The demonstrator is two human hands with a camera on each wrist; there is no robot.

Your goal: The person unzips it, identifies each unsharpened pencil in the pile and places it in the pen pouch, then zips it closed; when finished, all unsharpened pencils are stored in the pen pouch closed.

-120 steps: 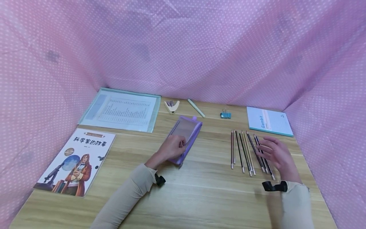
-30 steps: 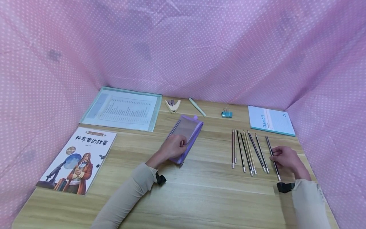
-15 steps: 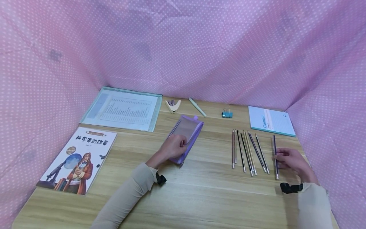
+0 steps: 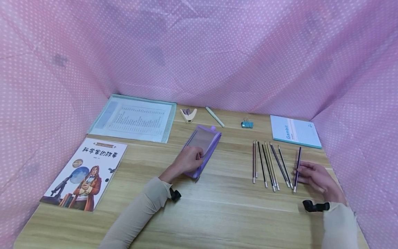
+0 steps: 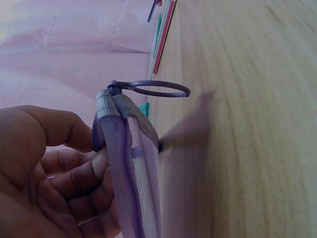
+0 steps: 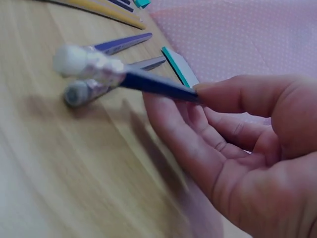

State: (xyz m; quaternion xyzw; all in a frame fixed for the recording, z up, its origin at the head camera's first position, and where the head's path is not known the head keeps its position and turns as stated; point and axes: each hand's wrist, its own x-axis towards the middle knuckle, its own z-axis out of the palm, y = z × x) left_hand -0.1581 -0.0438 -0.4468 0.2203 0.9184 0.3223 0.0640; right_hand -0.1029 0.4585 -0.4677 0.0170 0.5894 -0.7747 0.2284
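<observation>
My left hand [image 4: 188,159] pinches the near part of a purple mesh pencil case [image 4: 210,150] lying at the middle of the table. In the left wrist view, the thumb and curled fingers meet at the side of the case [image 5: 130,173], beside a dark zipper ring [image 5: 159,89]. A slim pencil shows through the mesh. Over at the right, my right hand [image 4: 316,176] pinches a dark blue pencil [image 4: 297,169] between thumb and fingers, its white eraser end pointing toward me. That pencil [image 6: 153,85] is raised above the wood in the right wrist view, its eraser overlapping another pencil's end.
Several pencils [image 4: 269,166] lie side by side left of my right hand. Along the back are a document folder [image 4: 140,117], a stapler-like cream tool [image 4: 188,116], a pale green pen [image 4: 214,116], a teal binder clip [image 4: 247,123] and a notebook [image 4: 295,131]. A picture book [image 4: 84,173] lies left.
My right hand was over the pencils; it has taken the rightmost one and moved it right. In the last half second its eraser end has swung left. The left hand has stayed put.
</observation>
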